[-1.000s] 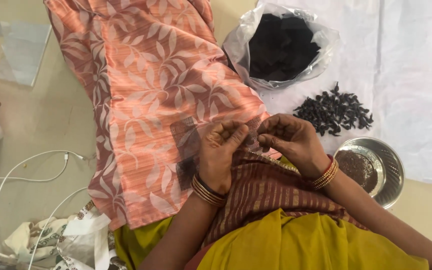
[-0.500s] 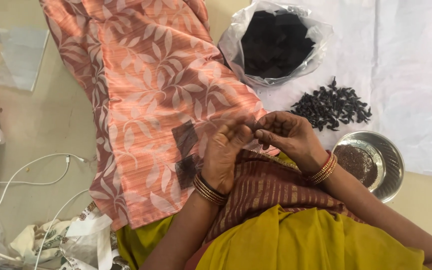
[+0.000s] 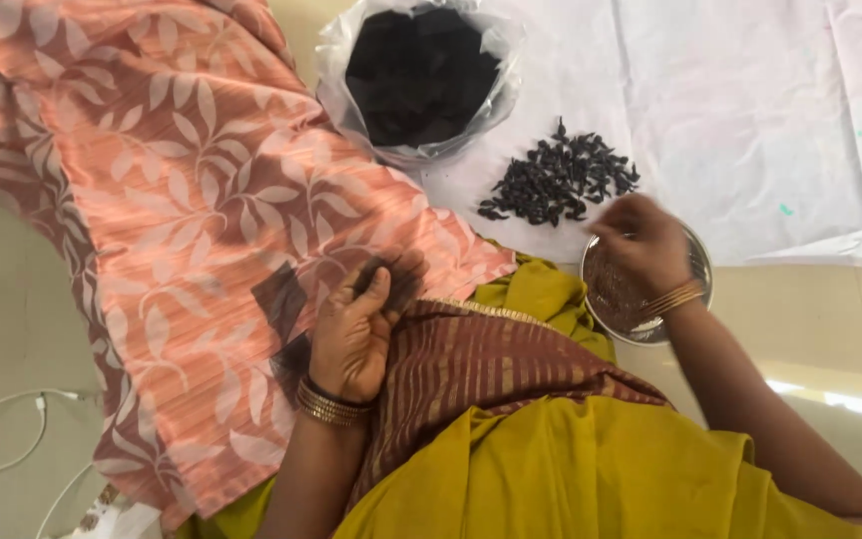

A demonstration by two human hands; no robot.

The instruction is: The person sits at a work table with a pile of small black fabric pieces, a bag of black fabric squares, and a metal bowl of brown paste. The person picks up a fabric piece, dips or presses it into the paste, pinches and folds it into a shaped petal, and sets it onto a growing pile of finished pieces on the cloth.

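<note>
My left hand (image 3: 353, 324) rests on my lap over the pink leaf-patterned cloth (image 3: 182, 220), fingers curled around a small dark piece. My right hand (image 3: 643, 245) is blurred with motion and hovers over the round steel bowl (image 3: 695, 284), fingers bunched; whether it holds anything I cannot tell. A heap of dark dried pods (image 3: 561, 182) lies on the white sheet (image 3: 750, 120) just beyond the bowl. A clear plastic bag (image 3: 421, 75) full of the same dark stuff stands open behind it.
White cables (image 3: 12, 439) trail over the beige floor at the lower left. My yellow garment (image 3: 591, 469) and a brown striped cloth (image 3: 491, 364) cover my lap. The white sheet spreads over the upper right.
My right hand has left my left hand and swung right to the steel bowl. The left hand stays on the lap with the dark piece. The view has shifted closer.
</note>
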